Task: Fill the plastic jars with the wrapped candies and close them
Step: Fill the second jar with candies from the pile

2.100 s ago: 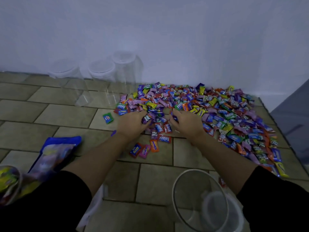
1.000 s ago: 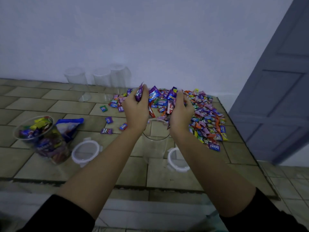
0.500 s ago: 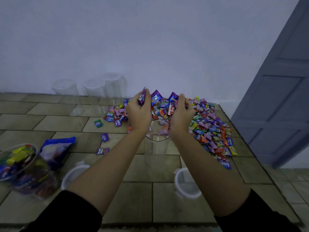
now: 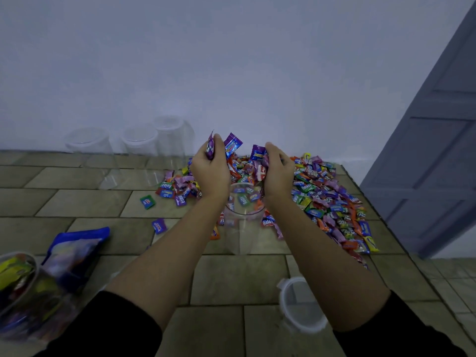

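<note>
My left hand (image 4: pixel 210 173) and my right hand (image 4: pixel 278 173) cup a bunch of wrapped candies (image 4: pixel 244 163) between them, just above the mouth of a clear plastic jar (image 4: pixel 243 220) standing on the tiled counter. A few candies show inside the jar's top. A big pile of wrapped candies (image 4: pixel 332 202) lies to the right and behind. A white-rimmed lid (image 4: pixel 301 305) lies near my right forearm. A candy-filled jar (image 4: pixel 23 292) stands at the lower left.
Three empty clear jars (image 4: pixel 144 148) stand against the white wall at the back left. A blue candy bag (image 4: pixel 74 251) lies at the left. Loose candies (image 4: pixel 148 202) are scattered left of the pile. The counter's edge and a grey door (image 4: pixel 432 155) are at the right.
Both hands scooped candies from the pile, lifted them together and brought them over the open jar. Some candies have dropped into the jar since half a second ago.
</note>
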